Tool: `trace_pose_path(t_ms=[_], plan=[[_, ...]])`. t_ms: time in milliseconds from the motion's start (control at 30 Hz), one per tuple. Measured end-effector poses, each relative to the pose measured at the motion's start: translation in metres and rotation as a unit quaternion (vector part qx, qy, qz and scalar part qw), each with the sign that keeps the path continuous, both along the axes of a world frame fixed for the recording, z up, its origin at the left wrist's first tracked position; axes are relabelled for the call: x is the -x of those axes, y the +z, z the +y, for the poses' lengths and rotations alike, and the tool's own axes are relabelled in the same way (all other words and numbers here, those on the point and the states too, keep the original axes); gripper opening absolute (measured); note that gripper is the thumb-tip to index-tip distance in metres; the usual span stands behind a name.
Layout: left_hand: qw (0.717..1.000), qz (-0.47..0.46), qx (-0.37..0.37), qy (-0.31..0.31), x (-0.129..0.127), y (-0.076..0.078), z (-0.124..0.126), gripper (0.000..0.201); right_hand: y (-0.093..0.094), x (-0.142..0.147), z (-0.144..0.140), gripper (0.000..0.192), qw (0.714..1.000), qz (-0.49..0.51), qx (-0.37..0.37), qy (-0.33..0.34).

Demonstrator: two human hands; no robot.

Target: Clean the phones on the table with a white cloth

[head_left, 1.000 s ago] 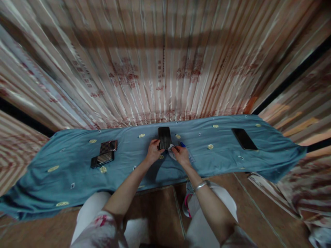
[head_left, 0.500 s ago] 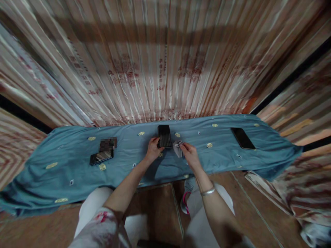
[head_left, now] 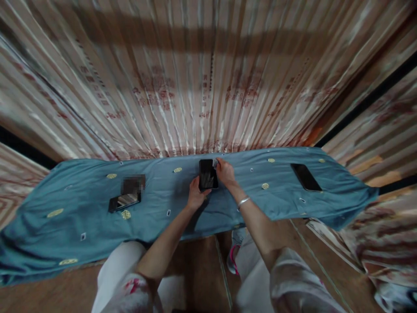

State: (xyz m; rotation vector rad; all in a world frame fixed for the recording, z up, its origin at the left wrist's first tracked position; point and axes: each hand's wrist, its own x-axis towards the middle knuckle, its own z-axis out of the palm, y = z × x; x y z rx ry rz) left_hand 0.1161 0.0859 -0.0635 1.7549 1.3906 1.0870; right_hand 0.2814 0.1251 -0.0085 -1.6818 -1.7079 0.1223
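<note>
A black phone (head_left: 207,174) lies screen-up in the middle of the blue cloth (head_left: 163,204). My left hand (head_left: 196,196) holds its near left corner with thumb and fingers. My right hand (head_left: 224,171) sits at the phone's far right corner, pinching a small white wipe (head_left: 214,162) against the top edge of the screen. A bracelet circles my right wrist.
Another black phone (head_left: 306,177) lies to the right on the cloth. At the left lie a dark phone (head_left: 124,202) and a blurred item (head_left: 133,184) just behind it. A striped curtain (head_left: 208,87) hangs close behind. My knees and the brown floor are below.
My right hand has lifted the white wipe from the cloth beside the phone and moved it up to the phone's far right corner. The left hand stays on the phone's near edge.
</note>
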Motion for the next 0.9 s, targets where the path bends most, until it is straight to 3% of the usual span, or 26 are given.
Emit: trace_pose_path(t_ms=[133, 267, 533, 733, 900], plan=[[1.0, -0.007, -0.012, 0.001, -0.002, -0.004, -0.002, 0.069, -0.002, 0.015, 0.035, 0.033, 0.998, -0.035, -0.006, 0.055], [1.0, -0.012, -0.016, 0.004, -0.003, -0.001, -0.004, 0.064, -0.005, 0.035, 0.041, 0.032, 0.991, -0.072, 0.004, 0.115], [1.0, -0.003, -0.022, -0.013, -0.003, 0.003, 0.0, 0.054, -0.012, 0.039, -0.02, 0.045, 0.976, -0.1, 0.024, 0.193], [1.0, -0.005, -0.018, -0.006, -0.003, 0.002, 0.001, 0.071, -0.021, 0.02, -0.072, 0.048, 0.977, -0.06, 0.028, 0.203], [1.0, -0.007, -0.015, -0.016, -0.004, 0.001, 0.003, 0.075, -0.025, 0.008, -0.077, 0.049, 0.982, -0.058, 0.015, 0.18]])
